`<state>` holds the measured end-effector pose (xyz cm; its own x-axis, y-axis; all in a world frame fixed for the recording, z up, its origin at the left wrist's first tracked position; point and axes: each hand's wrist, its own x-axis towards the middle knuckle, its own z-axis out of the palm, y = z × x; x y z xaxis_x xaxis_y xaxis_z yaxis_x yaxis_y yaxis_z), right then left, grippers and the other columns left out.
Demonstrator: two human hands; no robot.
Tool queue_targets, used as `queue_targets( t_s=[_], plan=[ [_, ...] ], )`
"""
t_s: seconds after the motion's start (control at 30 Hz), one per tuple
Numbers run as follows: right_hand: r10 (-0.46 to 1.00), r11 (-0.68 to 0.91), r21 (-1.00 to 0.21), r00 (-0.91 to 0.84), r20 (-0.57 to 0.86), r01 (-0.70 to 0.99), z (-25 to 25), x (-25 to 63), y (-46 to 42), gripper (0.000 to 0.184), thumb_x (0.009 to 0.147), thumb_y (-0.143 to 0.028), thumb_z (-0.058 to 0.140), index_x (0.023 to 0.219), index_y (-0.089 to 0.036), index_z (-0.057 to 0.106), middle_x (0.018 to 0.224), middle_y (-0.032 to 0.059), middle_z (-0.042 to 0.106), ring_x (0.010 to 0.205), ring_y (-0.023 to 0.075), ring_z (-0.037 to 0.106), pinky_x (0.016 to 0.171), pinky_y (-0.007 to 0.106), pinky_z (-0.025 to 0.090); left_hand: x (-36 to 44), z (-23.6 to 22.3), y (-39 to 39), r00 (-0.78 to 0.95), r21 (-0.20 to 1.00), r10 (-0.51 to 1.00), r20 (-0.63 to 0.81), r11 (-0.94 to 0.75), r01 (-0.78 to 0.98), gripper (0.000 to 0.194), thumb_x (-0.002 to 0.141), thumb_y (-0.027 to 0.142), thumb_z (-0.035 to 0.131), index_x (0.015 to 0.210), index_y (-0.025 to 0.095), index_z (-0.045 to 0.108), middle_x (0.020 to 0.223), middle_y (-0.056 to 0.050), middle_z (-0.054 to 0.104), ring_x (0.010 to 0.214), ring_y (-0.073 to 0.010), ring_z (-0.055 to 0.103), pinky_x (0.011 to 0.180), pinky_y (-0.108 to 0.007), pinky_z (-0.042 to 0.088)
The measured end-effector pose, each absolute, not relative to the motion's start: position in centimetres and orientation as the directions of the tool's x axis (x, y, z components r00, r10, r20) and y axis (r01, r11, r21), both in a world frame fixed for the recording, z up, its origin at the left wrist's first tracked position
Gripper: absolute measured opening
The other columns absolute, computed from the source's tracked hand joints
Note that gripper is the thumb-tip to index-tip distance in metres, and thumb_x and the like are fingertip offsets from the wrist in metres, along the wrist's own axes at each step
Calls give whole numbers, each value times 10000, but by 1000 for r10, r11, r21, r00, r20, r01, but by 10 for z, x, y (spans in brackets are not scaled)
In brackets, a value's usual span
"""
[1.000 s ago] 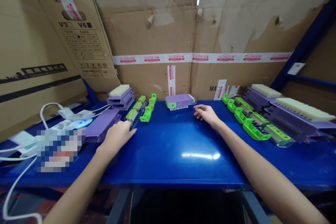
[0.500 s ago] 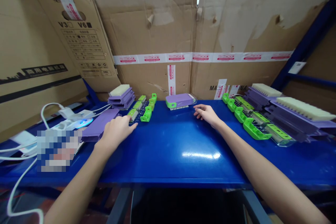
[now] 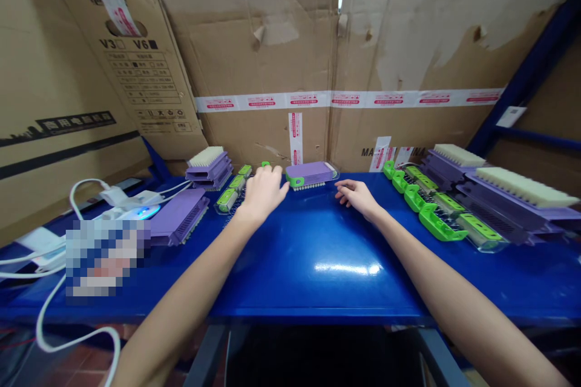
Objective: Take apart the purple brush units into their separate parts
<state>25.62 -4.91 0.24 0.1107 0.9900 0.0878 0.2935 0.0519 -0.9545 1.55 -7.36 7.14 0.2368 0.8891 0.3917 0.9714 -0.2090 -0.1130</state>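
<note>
My left hand (image 3: pixel 264 195) reaches over the green end pieces (image 3: pixel 265 164) on the left, hiding most of them. Its thumb is spread away from the fingers, and the fingertips are partly hidden. My right hand (image 3: pixel 356 196) hovers low or rests near the table with loosely bent, parted fingers and nothing in them. Just left of it lies a purple brush (image 3: pixel 313 173), bristles down, with a green end on its left and a clear part on its right. Green-topped clear pieces (image 3: pixel 227 199) with wire-like pins stand in a row beside my left hand.
Purple brush bodies (image 3: pixel 209 168) are stacked at the left, one more (image 3: pixel 179 214) lying in front. A white power strip (image 3: pixel 118 214) with cables sits far left. On the right are green end pieces (image 3: pixel 438 224), clear pieces (image 3: pixel 481 233) and stacked purple brushes (image 3: pixel 521 199). Cardboard (image 3: pixel 272 60) walls the back.
My left hand has moved right and away from me, from beside the purple body to over the green end pieces. My right hand stays nearly still.
</note>
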Motion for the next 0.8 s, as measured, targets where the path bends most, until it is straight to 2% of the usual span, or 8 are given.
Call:
queue_targets(
  t_s=[0.1, 0.17, 0.23, 0.33, 0.47, 0.6, 0.7, 0.8],
  plan=[
    [989, 47, -956, 120, 86, 291, 2, 256, -49, 182, 823, -122, 534, 975, -125, 634, 665, 19, 654, 459, 71, 536, 397, 160, 392, 41, 60, -53, 289, -85, 868, 404, -278, 957, 403, 908, 374, 459, 1212, 117, 527, 1202, -175, 575, 1160, -290, 515, 874, -354, 481],
    [989, 46, -957, 122, 84, 286, 2, 256, -48, 183, 835, -115, 518, 979, -122, 630, 667, 17, 645, 458, 71, 533, 393, 162, 392, 52, 49, -39, 317, -74, 862, 396, -314, 947, 495, 895, 374, 496, 1302, 95, 459, 1301, -207, 508, 1223, -311, 470, 946, -398, 446],
    [989, 42, -959, 122, 79, 281, 2, 256, -48, 183, 848, -110, 500, 982, -121, 624, 668, 16, 638, 457, 69, 529, 390, 161, 393, 58, 38, -27, 353, -73, 863, 363, -351, 934, 585, 882, 390, 530, 1369, 99, 385, 1415, -227, 404, 1315, -333, 382, 1025, -441, 382],
    [988, 35, -960, 133, 75, 277, 1, 257, -48, 174, 859, -114, 497, 984, -121, 618, 673, 17, 630, 464, 68, 530, 389, 158, 397, 58, 24, -18, 395, -64, 868, 301, -395, 916, 621, 881, 352, 550, 1404, 98, 330, 1486, -226, 316, 1392, -332, 277, 1077, -435, 331],
    [975, 28, -970, 207, 80, 241, 0, 258, -47, 211, 883, -179, 497, 1066, -129, 590, 735, 32, 622, 497, 79, 547, 398, 172, 437, 49, 18, -15, 447, -33, 819, 360, -467, 883, 465, 903, 260, 507, 1323, 76, 432, 1408, -223, 421, 1354, -316, 349, 1056, -412, 375],
    [961, 13, -979, 268, 69, 205, 0, 258, -47, 383, 892, -299, 524, 1238, -136, 504, 898, 73, 635, 534, 89, 573, 420, 205, 490, 33, 17, -5, 548, 50, 720, 426, -623, 781, 341, 843, 162, 574, 1180, 119, 547, 1278, -159, 560, 1253, -272, 474, 1045, -400, 412],
    [965, 17, -978, 253, 71, 209, 0, 257, -47, 498, 896, -361, 523, 1331, -138, 429, 986, 102, 635, 556, 99, 596, 421, 209, 491, 22, 16, 3, 635, 122, 626, 453, -749, 651, 332, 779, 77, 602, 1102, 152, 586, 1202, -109, 620, 1176, -238, 549, 1060, -396, 412],
    [972, 24, -974, 221, 74, 224, 0, 256, -47, 555, 891, -386, 533, 1366, -130, 398, 994, 116, 638, 569, 110, 611, 414, 201, 473, 15, 15, 5, 663, 159, 593, 457, -788, 595, 355, 762, 36, 578, 1092, 166, 598, 1215, -97, 621, 1171, -230, 562, 1057, -402, 419]
  ],
)
